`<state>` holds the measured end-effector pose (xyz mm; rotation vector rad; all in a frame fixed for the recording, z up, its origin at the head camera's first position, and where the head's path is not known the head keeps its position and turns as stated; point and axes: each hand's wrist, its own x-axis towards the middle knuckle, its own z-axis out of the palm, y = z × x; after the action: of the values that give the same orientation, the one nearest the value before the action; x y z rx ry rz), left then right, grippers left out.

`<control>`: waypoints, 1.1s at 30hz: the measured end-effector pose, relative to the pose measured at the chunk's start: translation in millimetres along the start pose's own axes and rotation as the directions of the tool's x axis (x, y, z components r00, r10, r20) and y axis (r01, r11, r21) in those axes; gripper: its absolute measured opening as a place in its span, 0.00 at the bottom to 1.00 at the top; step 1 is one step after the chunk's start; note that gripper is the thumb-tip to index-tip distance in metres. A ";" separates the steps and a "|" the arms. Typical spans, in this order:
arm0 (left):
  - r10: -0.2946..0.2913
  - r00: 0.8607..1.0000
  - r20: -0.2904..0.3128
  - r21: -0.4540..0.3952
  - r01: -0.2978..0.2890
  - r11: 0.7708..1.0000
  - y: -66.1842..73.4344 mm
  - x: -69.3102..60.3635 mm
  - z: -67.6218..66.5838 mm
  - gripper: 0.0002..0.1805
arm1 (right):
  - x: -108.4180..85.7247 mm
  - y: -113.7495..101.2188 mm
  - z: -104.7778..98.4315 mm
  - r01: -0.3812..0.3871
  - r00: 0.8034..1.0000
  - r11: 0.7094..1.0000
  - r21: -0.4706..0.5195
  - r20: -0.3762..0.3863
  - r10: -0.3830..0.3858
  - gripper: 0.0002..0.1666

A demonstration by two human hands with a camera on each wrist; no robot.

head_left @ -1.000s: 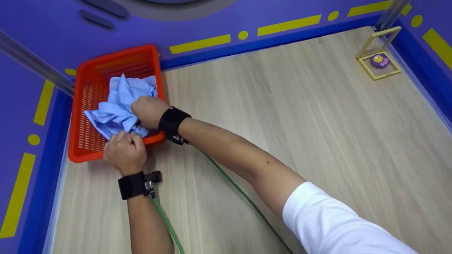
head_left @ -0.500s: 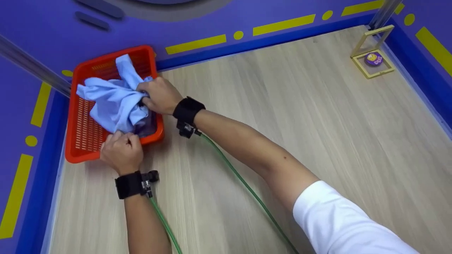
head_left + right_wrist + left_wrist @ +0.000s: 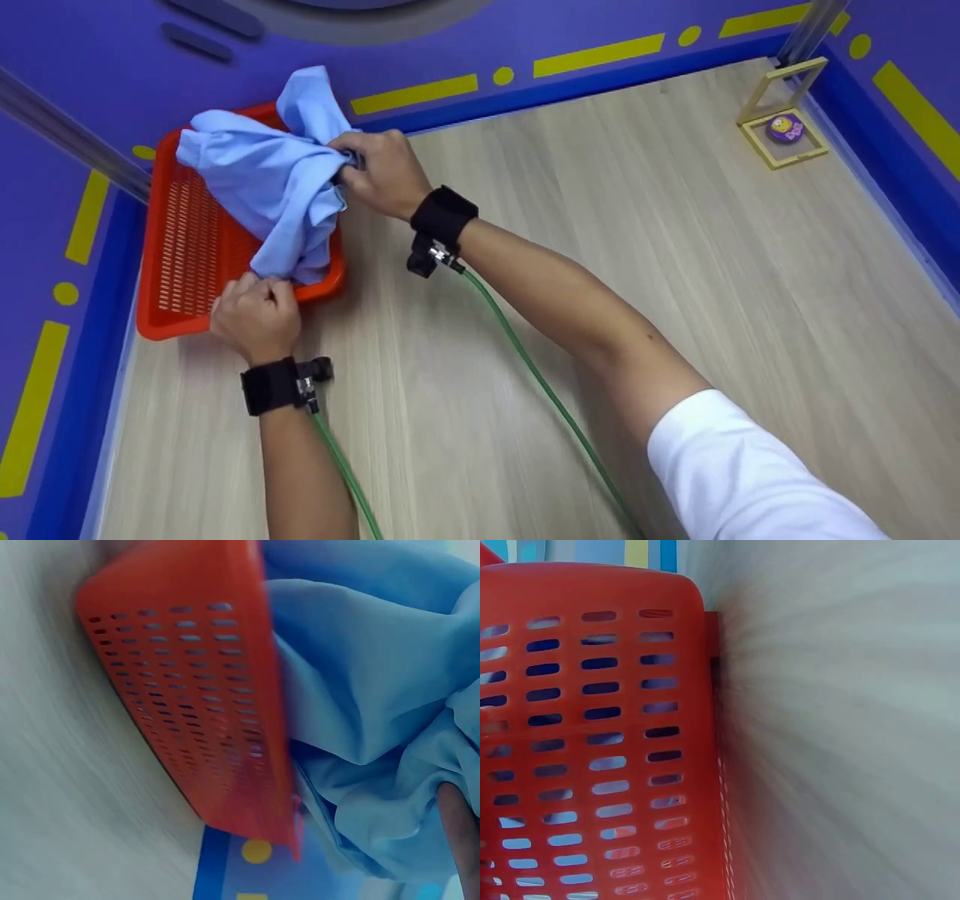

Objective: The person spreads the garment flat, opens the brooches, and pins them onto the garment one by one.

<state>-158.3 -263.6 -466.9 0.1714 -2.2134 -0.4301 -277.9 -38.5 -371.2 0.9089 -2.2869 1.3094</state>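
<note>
A crumpled light blue garment (image 3: 262, 172) hangs over the red plastic basket (image 3: 169, 322), its upper end reaching past the basket's back rim. My right hand (image 3: 386, 171) grips a bunched part of it above the basket's right side. In the right wrist view, folds of the garment (image 3: 367, 682) rise beside the slotted basket wall (image 3: 187, 690), and one finger (image 3: 459, 832) presses into the cloth. My left hand (image 3: 257, 315) grips the basket's front rim, its fingers curled over the edge. Only the slotted outer wall of the basket (image 3: 630, 592) shows in the left wrist view, with no fingers in sight.
Purple-blue panels (image 3: 420, 45) with yellow marks border the wood-grain surface (image 3: 562, 262). A small hinged wooden frame (image 3: 776, 161) stands raised at the far right, with a round purple item (image 3: 785, 128) in it. Green cables (image 3: 525, 360) run from both wrist cameras.
My right hand has lifted the garment up and to the right, drawing it out of the basket's bottom. The left hand has stayed on the front rim.
</note>
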 end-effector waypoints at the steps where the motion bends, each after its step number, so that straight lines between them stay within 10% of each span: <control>1: 0.001 1.000 0.000 0.000 -0.001 1.000 -0.1 -0.1 0.0 0.21 | -1.7 1.4 -4.4 0.005 1.000 1.000 0.006 -0.024 -0.004 0.13; 16: -0.022 0.999 0.040 0.004 0.022 1.000 -0.6 0.4 0.7 0.21 | -33.8 38.5 -58.2 -0.017 0.971 0.995 0.093 -0.235 0.038 0.13; 33: -0.028 0.999 0.022 -0.013 0.028 1.000 -0.2 0.2 5.7 0.20 | -101.0 87.7 -108.7 -0.038 0.958 0.999 -0.016 -0.286 0.032 0.14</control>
<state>-162.9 -262.5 -470.0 0.1911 -2.2313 -0.4644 -265.1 123.0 -430.0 0.6264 -2.0958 1.3325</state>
